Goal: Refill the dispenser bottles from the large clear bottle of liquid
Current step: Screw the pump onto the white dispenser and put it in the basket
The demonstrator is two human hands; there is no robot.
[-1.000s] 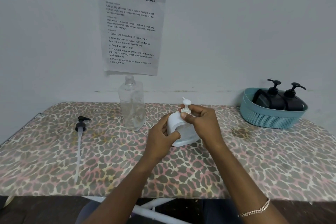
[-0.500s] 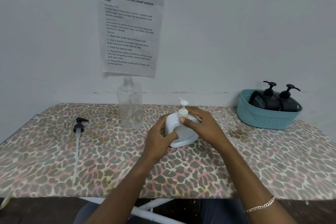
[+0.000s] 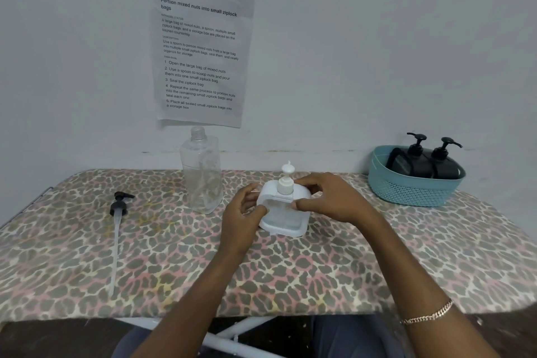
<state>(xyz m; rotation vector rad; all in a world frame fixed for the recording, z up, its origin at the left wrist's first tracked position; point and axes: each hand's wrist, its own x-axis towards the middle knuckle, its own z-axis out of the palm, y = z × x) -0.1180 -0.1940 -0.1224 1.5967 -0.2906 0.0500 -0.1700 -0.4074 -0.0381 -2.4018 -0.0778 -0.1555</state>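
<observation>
Reaching forward, curling left hand (image 3: 242,213) around the left edge of the white dispenser bottle (image 3: 283,218), pinching its right shoulder with right hand (image 3: 334,200). Standing upright between the fingers, pump on top, showing a translucent front panel. Just beyond the left fingers, standing uncapped: large clear bottle (image 3: 202,177).

- Wall (image 3: 363,52): plain pale grey, beyond L hand (image 3: 241,212); printed sheet (image 3: 200,49) stuck on it, up above that hand.
- Leopard-print table (image 3: 392,256) under R hand (image 3: 328,200); white frame tubes (image 3: 232,338) below near edge.
- Floor (image 3: 35,340) dark.
- Light soft, even.
</observation>
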